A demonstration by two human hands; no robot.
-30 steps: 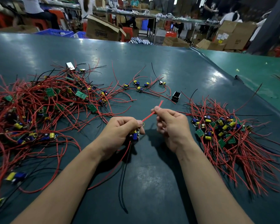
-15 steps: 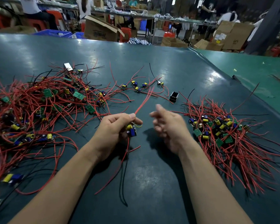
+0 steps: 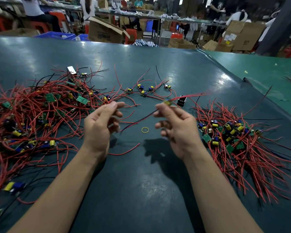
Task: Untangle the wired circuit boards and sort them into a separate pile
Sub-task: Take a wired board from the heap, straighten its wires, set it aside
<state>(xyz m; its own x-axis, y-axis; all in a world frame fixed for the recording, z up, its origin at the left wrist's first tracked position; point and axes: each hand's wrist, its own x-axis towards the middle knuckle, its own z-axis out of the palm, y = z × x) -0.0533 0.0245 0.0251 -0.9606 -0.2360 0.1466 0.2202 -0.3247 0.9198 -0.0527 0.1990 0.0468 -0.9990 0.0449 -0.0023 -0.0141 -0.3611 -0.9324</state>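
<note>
Centre of frame: the right hand (image 3: 178, 130) pinches a small wired circuit board (image 3: 167, 102) at its fingertips (image 3: 159, 108), raised above the desk (image 3: 158, 190). The board's red leads (image 3: 190, 95) stream, blurred, toward the right of the frame, and a red-and-black pair (image 3: 138, 121) trails down and left from the same grip to the desk. The remaining fingers of this hand are loosely curled and hold nothing that can be made out.

The left hand (image 3: 101, 126) hovers just beside it, well apart from the board. Its thumb and forefinger stand close together but appear to hold nothing. Whether it touches the trailing pair near its lower fingers cannot be told.

Handling, as judged: the board is light and rigid, its yellow and blue components standing proud; the leads are thin, limp and prone to snag. The board edge is the sound place to hold, since pulling on a lead would strain its solder joint.

Left of frame: the tangled heap (image 3: 40, 111). Right of frame: the sorted pile (image 3: 233, 140), leads fanned out. A yellow rubber band (image 3: 145, 130) lies on the desk between the hands; a few loose boards (image 3: 142, 91) lie further up the frame.
</note>
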